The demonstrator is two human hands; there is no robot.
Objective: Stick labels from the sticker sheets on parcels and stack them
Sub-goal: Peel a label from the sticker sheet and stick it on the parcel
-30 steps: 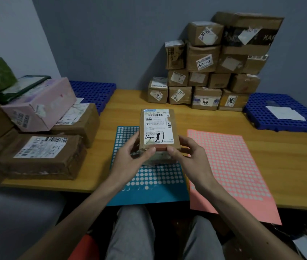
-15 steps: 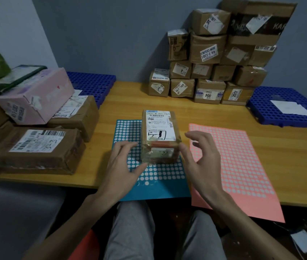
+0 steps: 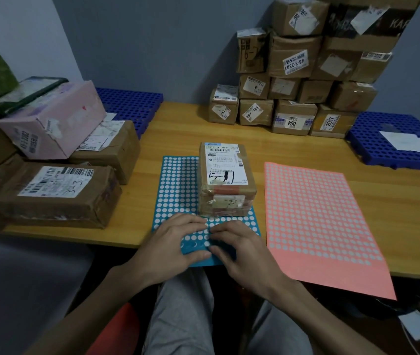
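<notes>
Here, from the head camera, I look down on a wooden table (image 3: 396, 201) with two sticker sheets lying flat side by side. The blue sticker sheet (image 3: 175, 185), covered in white dots, sits in front of me and hangs a little over the near table edge. The pink sticker sheet (image 3: 316, 219) lies just to its right, also overhanging.

A brown parcel (image 3: 225, 180) with a white printed label on top stands on the far right part of the blue sheet, apart from both hands.

My left hand (image 3: 175, 244) rests on the near part of the blue sheet, fingers loosely bent and pressing down, closed round nothing. My right hand (image 3: 244, 254) is beside it, fingertips meeting the same sheet. It is blurred, so I cannot tell whether it pinches a dot.

To the left lies a heap of larger boxes (image 3: 57, 193) with a pink box (image 3: 52, 121) on top. Against the back wall a stack of labelled parcels (image 3: 296, 73) rises, with a blue grid mat (image 3: 373, 139) to its right.
</notes>
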